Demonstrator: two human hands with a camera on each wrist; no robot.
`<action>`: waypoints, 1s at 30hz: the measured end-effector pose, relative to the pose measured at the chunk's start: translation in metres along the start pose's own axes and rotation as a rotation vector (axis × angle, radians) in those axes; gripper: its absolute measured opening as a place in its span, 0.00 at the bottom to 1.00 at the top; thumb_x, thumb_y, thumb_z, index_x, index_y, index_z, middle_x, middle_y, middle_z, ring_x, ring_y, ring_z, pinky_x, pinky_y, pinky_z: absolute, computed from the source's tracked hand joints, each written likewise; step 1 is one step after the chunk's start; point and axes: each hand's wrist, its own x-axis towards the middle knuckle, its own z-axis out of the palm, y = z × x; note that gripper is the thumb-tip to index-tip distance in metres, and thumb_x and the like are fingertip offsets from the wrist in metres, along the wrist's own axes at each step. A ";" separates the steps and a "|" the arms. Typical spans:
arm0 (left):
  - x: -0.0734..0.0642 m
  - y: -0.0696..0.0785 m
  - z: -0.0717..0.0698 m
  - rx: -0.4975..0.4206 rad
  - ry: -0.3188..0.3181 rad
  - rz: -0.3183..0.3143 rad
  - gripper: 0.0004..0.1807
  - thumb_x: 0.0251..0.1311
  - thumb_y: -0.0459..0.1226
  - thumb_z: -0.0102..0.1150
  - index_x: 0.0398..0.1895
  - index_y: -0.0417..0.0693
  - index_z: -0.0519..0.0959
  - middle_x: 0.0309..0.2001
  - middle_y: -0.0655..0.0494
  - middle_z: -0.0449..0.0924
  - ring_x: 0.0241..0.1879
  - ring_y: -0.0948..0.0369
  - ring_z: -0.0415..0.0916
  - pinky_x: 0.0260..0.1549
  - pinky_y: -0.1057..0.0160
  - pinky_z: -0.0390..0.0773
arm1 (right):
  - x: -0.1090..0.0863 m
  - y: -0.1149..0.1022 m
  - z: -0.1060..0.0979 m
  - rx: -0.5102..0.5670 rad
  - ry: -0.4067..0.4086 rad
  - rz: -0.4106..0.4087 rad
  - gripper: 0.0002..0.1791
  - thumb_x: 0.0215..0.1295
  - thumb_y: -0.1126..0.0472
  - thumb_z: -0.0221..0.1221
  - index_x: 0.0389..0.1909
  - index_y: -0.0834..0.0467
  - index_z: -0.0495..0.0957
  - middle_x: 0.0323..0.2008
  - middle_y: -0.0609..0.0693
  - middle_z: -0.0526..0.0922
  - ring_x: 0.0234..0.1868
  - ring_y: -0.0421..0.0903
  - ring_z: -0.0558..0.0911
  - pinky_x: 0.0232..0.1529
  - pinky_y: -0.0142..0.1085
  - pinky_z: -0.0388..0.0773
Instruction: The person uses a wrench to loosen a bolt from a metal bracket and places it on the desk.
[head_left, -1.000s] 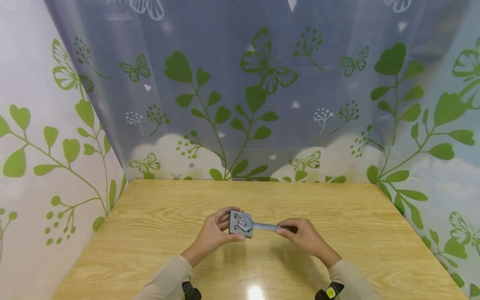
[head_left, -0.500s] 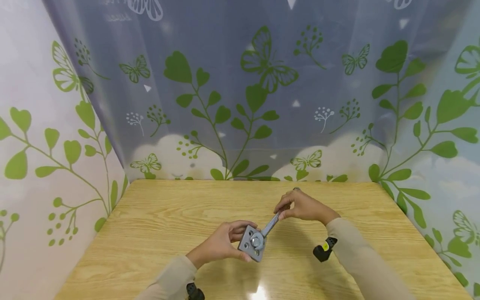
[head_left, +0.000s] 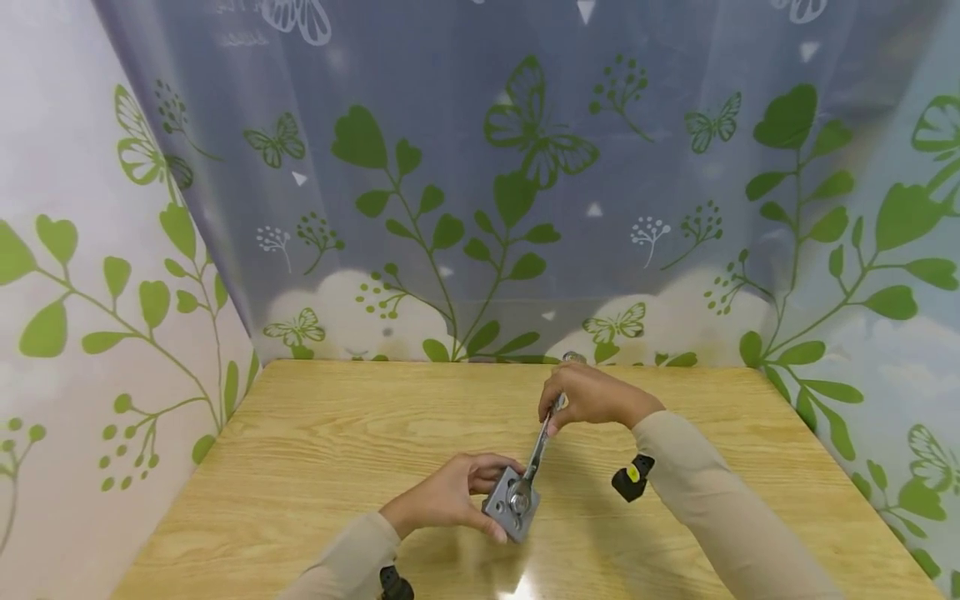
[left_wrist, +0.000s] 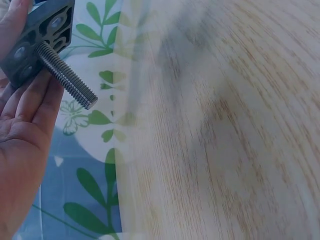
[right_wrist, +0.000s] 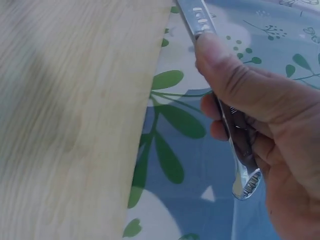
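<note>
My left hand grips a grey square plate with corner holes by its edges, thumb on the near side. A bolt runs through the plate; its hex head faces up in the head view. From the plate's ribbed underside the threaded bolt shank sticks out in the left wrist view. One end of a silver ring spanner sits around the bolt head. My right hand holds the spanner's shaft, thumb along it. Its free toothed ring end shows below my fingers in the right wrist view.
Both hands are above a wooden table. A curtain with leaf and butterfly prints hangs along the table's far edge, with more printed cloth at both sides. Black wrist devices sit on both sleeves.
The spanner has swung from pointing right to pointing away from me, as my right hand moved forward and slightly left. My left hand and the plate have shifted nearer and right, the plate turning.
</note>
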 end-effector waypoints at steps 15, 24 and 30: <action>-0.010 -0.010 -0.007 0.061 0.209 0.018 0.43 0.39 0.31 0.77 0.63 0.37 0.68 0.60 0.43 0.75 0.58 0.55 0.75 0.59 0.58 0.74 | -0.067 0.037 0.034 0.249 0.204 0.221 0.13 0.60 0.53 0.64 0.39 0.57 0.86 0.35 0.47 0.86 0.29 0.37 0.79 0.28 0.31 0.78; -0.003 -0.012 -0.004 0.042 0.485 0.009 0.43 0.39 0.34 0.77 0.62 0.37 0.68 0.60 0.40 0.74 0.58 0.49 0.75 0.52 0.59 0.79 | -0.089 0.013 0.076 0.302 0.378 0.378 0.19 0.64 0.47 0.60 0.43 0.59 0.84 0.37 0.50 0.86 0.30 0.39 0.81 0.28 0.30 0.79; 0.001 -0.010 0.003 0.047 0.629 0.038 0.42 0.40 0.36 0.76 0.62 0.38 0.68 0.59 0.39 0.74 0.56 0.47 0.76 0.49 0.61 0.80 | -0.085 -0.020 0.095 0.383 0.472 0.470 0.15 0.64 0.52 0.61 0.40 0.60 0.84 0.27 0.50 0.83 0.21 0.37 0.73 0.19 0.30 0.73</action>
